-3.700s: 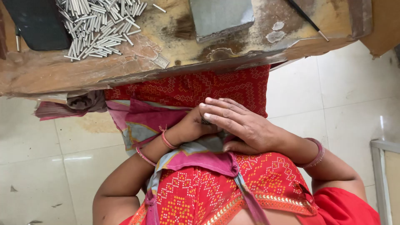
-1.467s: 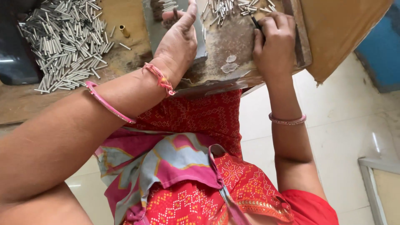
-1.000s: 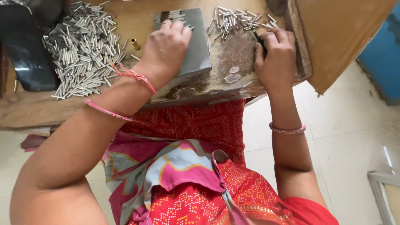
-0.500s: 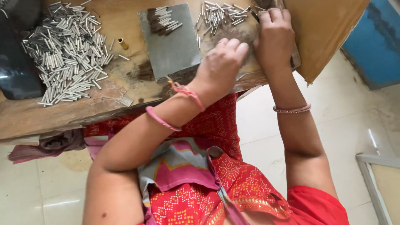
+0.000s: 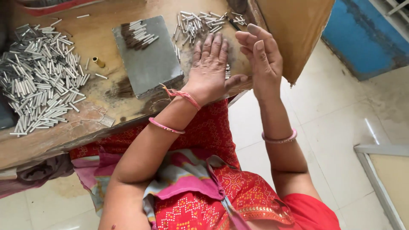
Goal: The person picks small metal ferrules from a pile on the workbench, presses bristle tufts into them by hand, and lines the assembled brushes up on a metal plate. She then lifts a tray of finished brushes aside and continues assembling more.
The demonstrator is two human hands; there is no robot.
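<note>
A: Head view. Where are your hands?

B: Your left hand (image 5: 211, 70) lies palm down on the table (image 5: 55, 140), fingers (image 5: 207, 47) spread flat and gripping nothing. Its fingertips are just short of the small pins (image 5: 200, 23), a loose scatter at the far edge. A few more pins (image 5: 227, 71) show right beside your thumb.

A: And the right?

B: Your right hand (image 5: 262, 57) stands on edge just right of the left one, fingers straight and pressed together, palm facing left. It holds nothing that you can see. Its little-finger side is near the table's right end.

A: Any containers?

B: None that hold anything. The slab (image 5: 147, 55), a grey block, lies left of your left hand and carries a short row of darker pins (image 5: 138, 34) on its far corner. The big heap (image 5: 40, 91) of pins lies loose on the wood at far left, well apart from both hands. A small brass piece (image 5: 99, 62) sits between heap and slab.

A: Room to move?

B: The near edge runs under your left wrist. Beyond the right end there is a brown board (image 5: 298, 30), then tiled floor (image 5: 332, 119).
</note>
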